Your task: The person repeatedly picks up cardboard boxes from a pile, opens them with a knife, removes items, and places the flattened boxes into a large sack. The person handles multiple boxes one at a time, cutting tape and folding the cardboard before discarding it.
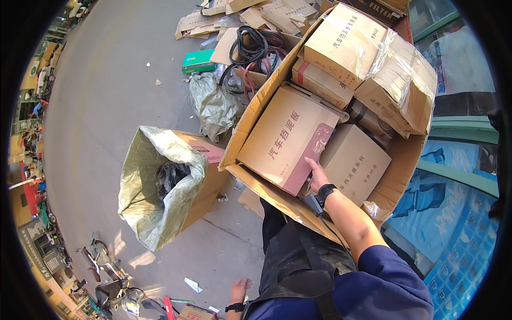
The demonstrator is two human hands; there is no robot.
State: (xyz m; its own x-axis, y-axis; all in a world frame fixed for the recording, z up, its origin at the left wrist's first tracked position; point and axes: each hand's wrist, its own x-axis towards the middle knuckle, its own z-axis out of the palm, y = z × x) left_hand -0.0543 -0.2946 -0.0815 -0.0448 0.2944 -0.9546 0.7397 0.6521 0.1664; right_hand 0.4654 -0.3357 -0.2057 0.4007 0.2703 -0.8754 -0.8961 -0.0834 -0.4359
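A flat brown cardboard box (276, 132) with a purple printed strip lies inside a large open carton (256, 182). My right hand (317, 176) grips its near right edge, thumb on the top face and fingers out of sight down the side. Right beside that hand is a second printed cardboard box (360, 162). A dark device with a cable (313, 204) sits by my right wrist, next to a black wristband. My left hand (239, 289) hangs low beside my body, fingers loosely apart, with nothing seen in it.
Taped boxes (344, 40) fill the carton's far side. To the left, an open woven sack (140, 184) holds dark plastic, against another carton (212, 188). Beyond are black hoses (250, 48), a green box (198, 61) and flattened cardboard (276, 16). A scooter (104, 260) stands lower left.
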